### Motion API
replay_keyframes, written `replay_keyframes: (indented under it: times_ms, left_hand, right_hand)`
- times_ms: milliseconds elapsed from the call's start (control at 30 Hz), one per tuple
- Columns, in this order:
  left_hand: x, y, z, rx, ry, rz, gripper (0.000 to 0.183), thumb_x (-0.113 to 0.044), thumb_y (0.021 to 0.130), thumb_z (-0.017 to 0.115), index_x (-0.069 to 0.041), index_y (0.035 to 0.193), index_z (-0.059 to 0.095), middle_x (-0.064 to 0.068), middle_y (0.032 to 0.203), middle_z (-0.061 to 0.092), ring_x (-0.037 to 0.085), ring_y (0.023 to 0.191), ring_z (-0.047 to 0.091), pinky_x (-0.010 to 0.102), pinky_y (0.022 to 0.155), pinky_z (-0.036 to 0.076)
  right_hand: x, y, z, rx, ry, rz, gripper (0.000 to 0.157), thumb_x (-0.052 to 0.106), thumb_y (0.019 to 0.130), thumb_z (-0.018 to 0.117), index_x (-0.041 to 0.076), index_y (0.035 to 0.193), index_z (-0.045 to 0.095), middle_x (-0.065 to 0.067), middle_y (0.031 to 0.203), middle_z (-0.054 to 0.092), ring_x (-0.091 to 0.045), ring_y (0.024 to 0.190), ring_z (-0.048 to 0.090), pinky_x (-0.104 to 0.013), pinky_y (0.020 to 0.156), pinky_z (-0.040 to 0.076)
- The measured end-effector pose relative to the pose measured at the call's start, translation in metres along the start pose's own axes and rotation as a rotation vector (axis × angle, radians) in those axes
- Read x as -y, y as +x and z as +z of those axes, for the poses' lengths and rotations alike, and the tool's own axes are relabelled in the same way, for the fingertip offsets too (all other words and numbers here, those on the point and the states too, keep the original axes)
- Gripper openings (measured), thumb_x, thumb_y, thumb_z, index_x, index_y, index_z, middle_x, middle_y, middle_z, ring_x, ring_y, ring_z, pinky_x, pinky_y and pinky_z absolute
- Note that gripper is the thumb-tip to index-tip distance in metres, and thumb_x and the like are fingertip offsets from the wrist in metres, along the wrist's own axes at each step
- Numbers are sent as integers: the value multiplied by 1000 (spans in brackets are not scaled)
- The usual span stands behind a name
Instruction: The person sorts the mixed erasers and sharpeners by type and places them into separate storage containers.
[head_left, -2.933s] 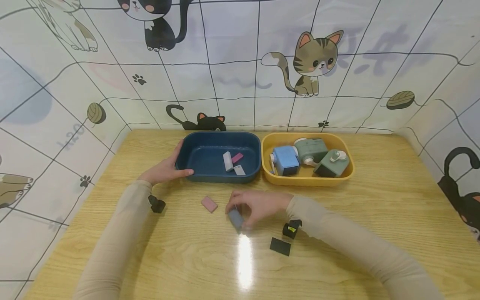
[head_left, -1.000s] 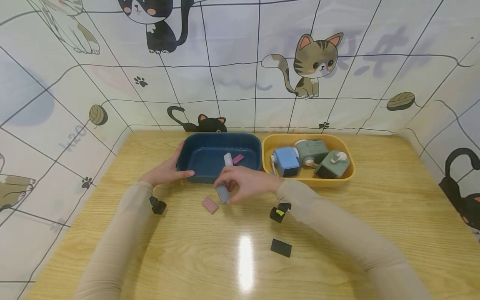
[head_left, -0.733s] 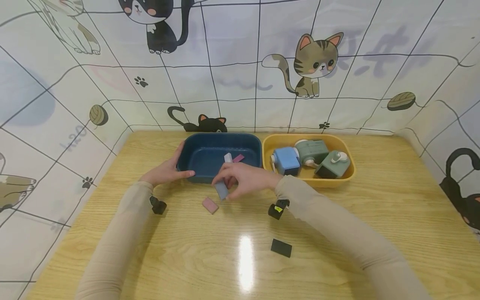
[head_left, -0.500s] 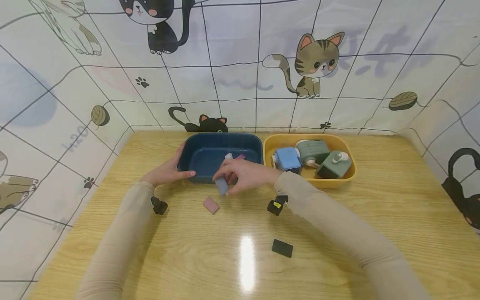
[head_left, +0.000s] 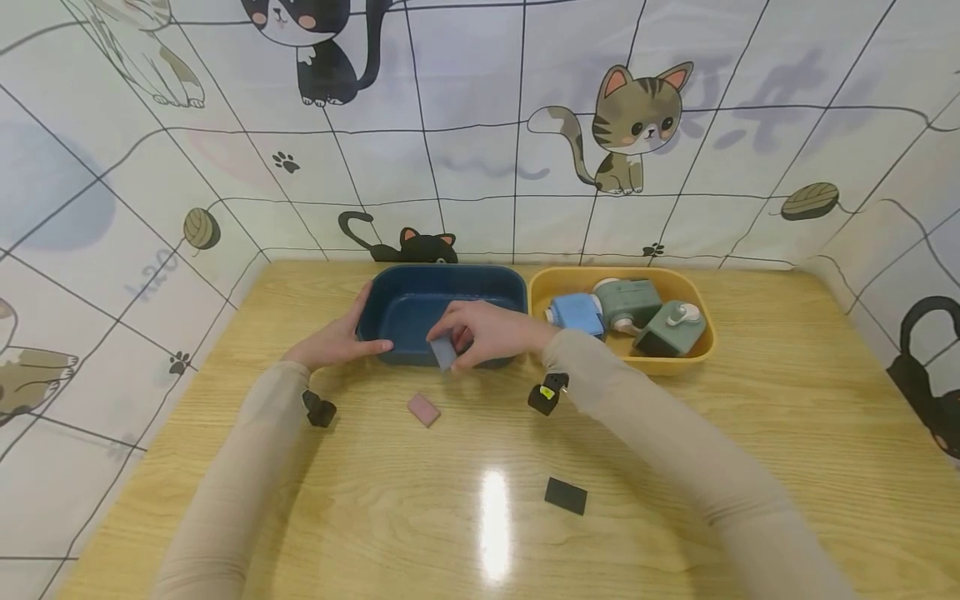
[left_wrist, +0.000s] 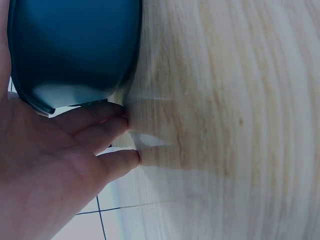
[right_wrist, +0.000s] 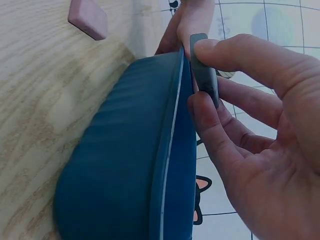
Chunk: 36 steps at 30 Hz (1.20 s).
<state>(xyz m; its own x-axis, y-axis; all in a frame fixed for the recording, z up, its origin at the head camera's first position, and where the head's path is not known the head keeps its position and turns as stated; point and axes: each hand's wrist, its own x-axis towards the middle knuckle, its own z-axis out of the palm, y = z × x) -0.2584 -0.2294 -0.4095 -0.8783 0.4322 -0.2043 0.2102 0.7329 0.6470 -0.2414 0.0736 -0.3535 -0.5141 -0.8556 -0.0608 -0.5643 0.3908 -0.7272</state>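
Note:
My right hand (head_left: pixel 491 331) pinches a small grey rectangular block (head_left: pixel 443 352), which looks like an eraser, between thumb and fingertips. The block is tilted at the front rim of the dark blue bin (head_left: pixel 397 357); in the right wrist view the grey block (right_wrist: pixel 204 70) overlaps the rim's top edge. At the bin's left end my left hand (head_left: pixel 337 337) rests, its thumb along the front wall. In the left wrist view the fingers of that hand (left_wrist: pixel 60 155) extend beside the bin and reach the tabletop. The bin's small blocks are hidden behind my right hand.
A pink block (head_left: pixel 423 410) lies on the wooden table in front of the bin. Closer to me is a flat black piece (head_left: pixel 566 496). A yellow bin (head_left: pixel 675 365) stands beside the blue one, holding a blue bottle (head_left: pixel 577 314) and green bottles (head_left: pixel 670 328).
My right hand took the grey block from the tabletop and carried it up and slightly left to the blue bin's front rim. The left hand has stayed at the bin's end.

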Motion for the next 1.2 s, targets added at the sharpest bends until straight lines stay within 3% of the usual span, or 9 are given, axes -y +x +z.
replay_keyframes:
  times_ms: [400, 800, 1033, 1200]
  left_hand:
    - [-1, 0, -1, 10, -11, 3, 111, -48, 88, 67, -30, 151, -22, 17, 159, -5, 44, 140, 16, 57, 109, 21]
    - [2, -1, 0, 4, -23, 11, 111, -48, 87, 68, -27, 153, -19, 19, 159, -1, 45, 139, 20, 57, 109, 21]
    - [0, -2, -2, 9, -20, -20, 112, -49, 86, 69, -34, 151, -21, 19, 159, 1, 46, 137, 24, 57, 108, 25]
    - [-1, -1, -1, 10, -18, -11, 111, -49, 86, 68, -33, 151, -21, 19, 159, 0, 46, 137, 23, 57, 108, 24]
  right_hand:
    - [-2, 12, -10, -36, -1, 104, 47, 12, 86, 73, 8, 131, 61, -8, 115, 50, -17, 97, 61, -26, 81, 50]
    - [-11, 24, -14, -58, 6, 165, 49, 12, 86, 72, 7, 133, 59, -8, 119, 49, -18, 100, 60, -27, 81, 50]
    - [-12, 31, -21, -41, 9, 184, 51, 10, 87, 71, 5, 135, 57, -9, 128, 47, -19, 104, 59, -29, 84, 49]
    - [-12, 35, -25, -27, 18, 237, 51, 7, 86, 70, 5, 136, 56, -10, 134, 47, -20, 109, 58, -30, 83, 50]
